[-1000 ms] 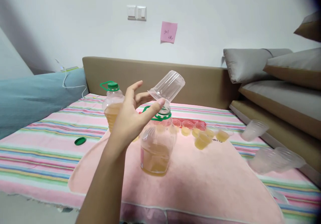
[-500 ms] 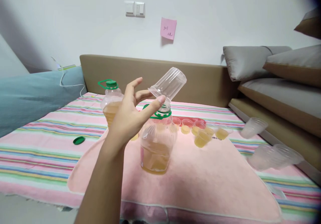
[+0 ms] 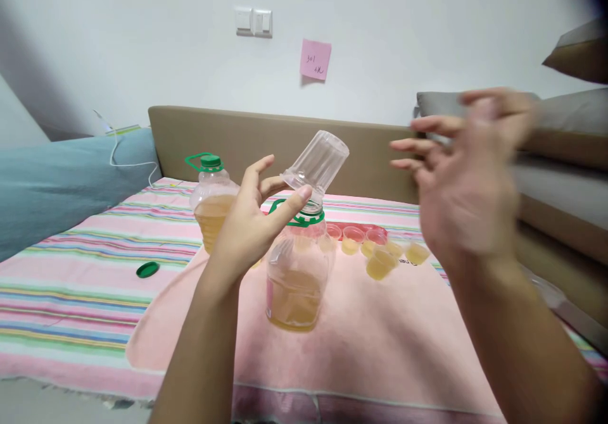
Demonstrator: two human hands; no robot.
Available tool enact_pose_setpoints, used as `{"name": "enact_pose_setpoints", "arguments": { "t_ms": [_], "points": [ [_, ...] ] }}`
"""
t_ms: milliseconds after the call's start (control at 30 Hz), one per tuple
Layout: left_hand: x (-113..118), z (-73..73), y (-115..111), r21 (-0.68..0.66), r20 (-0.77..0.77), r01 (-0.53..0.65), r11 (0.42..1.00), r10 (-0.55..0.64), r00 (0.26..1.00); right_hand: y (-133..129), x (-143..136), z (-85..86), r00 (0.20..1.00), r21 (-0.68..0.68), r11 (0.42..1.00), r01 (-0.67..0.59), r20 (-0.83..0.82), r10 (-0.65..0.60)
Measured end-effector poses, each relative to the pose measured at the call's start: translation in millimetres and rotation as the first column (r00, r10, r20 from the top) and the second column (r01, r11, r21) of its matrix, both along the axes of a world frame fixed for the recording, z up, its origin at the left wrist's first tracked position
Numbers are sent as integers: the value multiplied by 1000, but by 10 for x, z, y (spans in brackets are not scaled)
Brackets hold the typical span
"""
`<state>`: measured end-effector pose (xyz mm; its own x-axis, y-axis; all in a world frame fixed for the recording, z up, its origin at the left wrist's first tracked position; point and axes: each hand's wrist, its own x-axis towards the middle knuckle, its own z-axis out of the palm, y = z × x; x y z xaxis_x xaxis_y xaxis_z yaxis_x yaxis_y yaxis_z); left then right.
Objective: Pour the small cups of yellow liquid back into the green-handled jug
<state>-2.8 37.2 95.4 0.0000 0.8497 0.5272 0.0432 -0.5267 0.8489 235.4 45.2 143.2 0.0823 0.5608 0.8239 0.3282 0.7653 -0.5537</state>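
Observation:
My left hand [image 3: 259,221] grips a clear plastic cup [image 3: 320,161] by its rim, between thumb and fingers. The cup is tipped over, mouth down, at the neck of an uncapped plastic jug [image 3: 297,285]. Amber liquid fills roughly the lower half of that jug, and a green handle ring sits round its neck. On the right, my right hand [image 3: 475,177] is raised above the bed, blurred, fingers apart and nothing visible in it. A capped jug [image 3: 209,212] of amber liquid stands behind my left hand.
Several cups of yellow liquid [image 3: 380,262] stand on the pink cloth [image 3: 380,335], beside a red packet [image 3: 380,229]. A green cap [image 3: 147,269] lies on the striped sheet to the left. Grey cushions [image 3: 574,120] are stacked at the right, partly behind my right hand.
My right hand has come into view from the right and now covers the stacked clear cups. My left hand and its tipped cup stay nearly in place.

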Motion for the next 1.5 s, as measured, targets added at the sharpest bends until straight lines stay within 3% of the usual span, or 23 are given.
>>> {"name": "enact_pose_setpoints", "arguments": {
  "t_ms": [100,267,533,700,900,1067,1267,1500],
  "points": [
    [-7,-4,-7,3,-9,-1,1000,1,1000,283,-180,-31,991,-30,997,-69,-117,65],
    [-14,-10,-7,32,-17,4,999,-4,1000,524,-348,-114,993,-39,992,-122,1,122],
    [15,-14,-16,51,-30,30,998,-28,999,456,-323,-172,986,32,991,-130,112,126],
    [7,-17,-9,69,-32,20,997,-17,999,425,-319,-140,981,-49,988,-148,120,153],
    [-14,-26,-15,70,-29,21,997,-19,999,343,-336,-98,973,-103,967,-232,-35,229],
    [-33,-50,-20,57,-19,23,998,-22,1000,352,-332,-106,955,-147,944,-296,-20,296],
    [-38,-66,-17,42,0,36,998,-36,999,397,-349,-192,938,-46,943,-329,-134,321],
    [-45,-93,-15,30,16,54,998,-55,998,363,-347,-208,949,-42,951,-306,-93,301]
  ]
}}
